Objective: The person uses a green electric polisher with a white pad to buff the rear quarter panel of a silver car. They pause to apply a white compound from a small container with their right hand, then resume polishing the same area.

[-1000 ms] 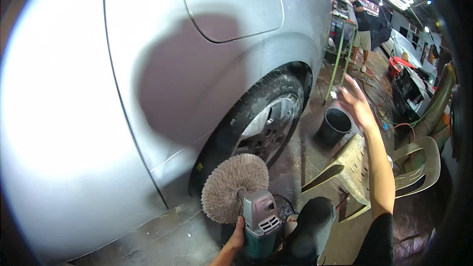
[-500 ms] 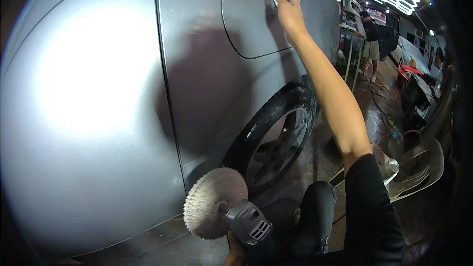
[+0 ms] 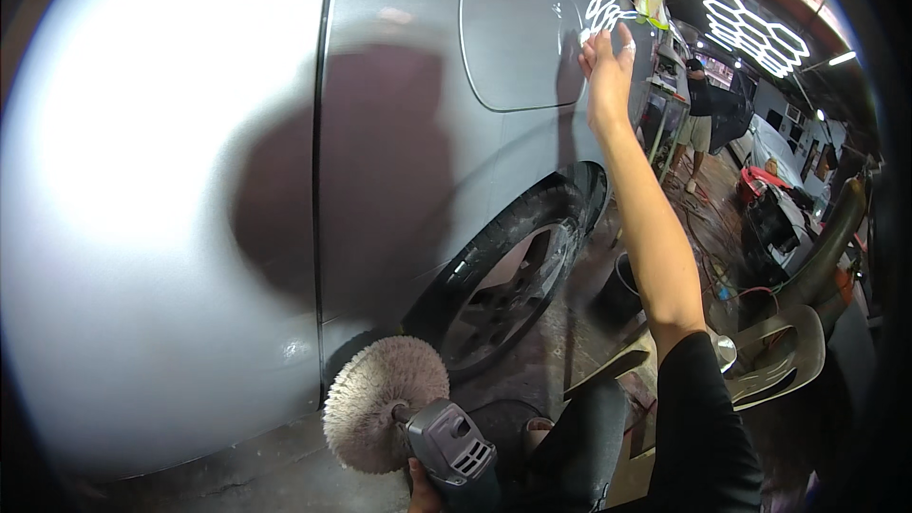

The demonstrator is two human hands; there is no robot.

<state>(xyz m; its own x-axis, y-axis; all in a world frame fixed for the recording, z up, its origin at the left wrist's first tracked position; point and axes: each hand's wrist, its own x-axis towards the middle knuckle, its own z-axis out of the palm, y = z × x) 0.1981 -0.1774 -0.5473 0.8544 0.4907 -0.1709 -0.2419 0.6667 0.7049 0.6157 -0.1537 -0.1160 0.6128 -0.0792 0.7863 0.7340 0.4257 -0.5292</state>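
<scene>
Grey polisher [image 3: 451,442] in left hand [image 3: 421,487]; right hand [image 3: 610,74] near car [image 3: 285,190].

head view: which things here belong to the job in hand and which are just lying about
Seem part of the job:
- power polisher, held in the left grip
- fluffy round pad, fitted to it
- silver car, with the right grip raised near its side

Seem just lying about:
- black bucket on the floor
- pale plastic chair, partly hidden by the arm
</scene>
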